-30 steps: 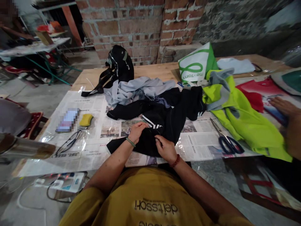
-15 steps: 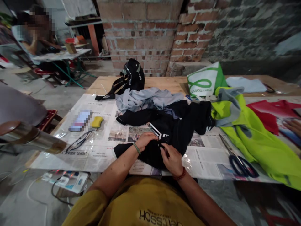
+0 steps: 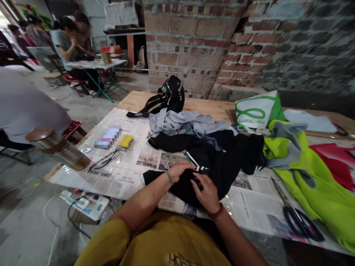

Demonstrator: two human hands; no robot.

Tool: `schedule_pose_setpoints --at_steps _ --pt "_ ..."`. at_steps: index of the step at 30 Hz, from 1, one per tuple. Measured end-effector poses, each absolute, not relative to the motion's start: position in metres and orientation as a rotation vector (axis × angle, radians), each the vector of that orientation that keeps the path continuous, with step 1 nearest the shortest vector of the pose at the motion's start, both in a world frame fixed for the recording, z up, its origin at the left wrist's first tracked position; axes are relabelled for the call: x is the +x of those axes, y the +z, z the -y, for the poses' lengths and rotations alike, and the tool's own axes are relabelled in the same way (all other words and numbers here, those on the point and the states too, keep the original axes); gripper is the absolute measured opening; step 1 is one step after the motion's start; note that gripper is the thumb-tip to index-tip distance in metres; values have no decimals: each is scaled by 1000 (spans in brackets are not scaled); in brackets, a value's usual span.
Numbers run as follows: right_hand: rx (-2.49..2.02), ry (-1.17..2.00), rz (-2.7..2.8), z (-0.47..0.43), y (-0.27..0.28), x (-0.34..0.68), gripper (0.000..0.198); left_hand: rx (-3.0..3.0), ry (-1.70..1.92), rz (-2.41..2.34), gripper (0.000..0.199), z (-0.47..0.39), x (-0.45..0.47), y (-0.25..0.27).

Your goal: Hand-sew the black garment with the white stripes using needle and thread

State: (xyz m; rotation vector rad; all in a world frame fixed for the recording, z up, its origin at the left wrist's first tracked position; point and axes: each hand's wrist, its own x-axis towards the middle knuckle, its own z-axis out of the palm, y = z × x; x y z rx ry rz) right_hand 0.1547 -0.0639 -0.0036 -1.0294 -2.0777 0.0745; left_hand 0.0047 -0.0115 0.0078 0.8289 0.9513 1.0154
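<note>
Kept both grips pinched on the black garment (image 3: 210, 166), left hand (image 3: 180, 170) and right hand (image 3: 206, 190) barely shifted, stitching apparently unfinished.

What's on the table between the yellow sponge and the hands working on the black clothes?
In the head view, only plastic-covered newspaper lies between the yellow sponge and the left hand. The right hand rests beside it on the black garment.

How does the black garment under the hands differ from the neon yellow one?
The black garment is dark with white stripes; the neon yellow garment is bright with grey panels. The black one lies mid-table under the left hand and right hand; the yellow one lies to the right, untouched. Both are crumpled on the newspaper.
</note>
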Motion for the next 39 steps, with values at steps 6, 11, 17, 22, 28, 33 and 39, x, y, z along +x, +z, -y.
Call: schedule_pose_setpoints --at_steps 6,11,17,22,28,33,39 --pt "-1031 108 1977 58 -4 151 21 736 950 -969 20 14 6 8" --pt "-979 16 2031 54 0 150 20 790 925 -1008 23 17 6 11" --pt "-983 -15 2044 53 -2 149 16 768 900 -981 28 18 6 11" --pt "-1089 72 1831 50 6 150 14 732 900 -914 32 20 5 15" --pt "-1175 133 1709 43 13 150 12 925 831 -822 35 19 -2 19" --pt "-1120 48 1790 42 10 151 10 965 833 -795 35 20 1 18" --pt "-1042 -92 1923 41 5 154 12 940 881 -867 25 16 5 8"
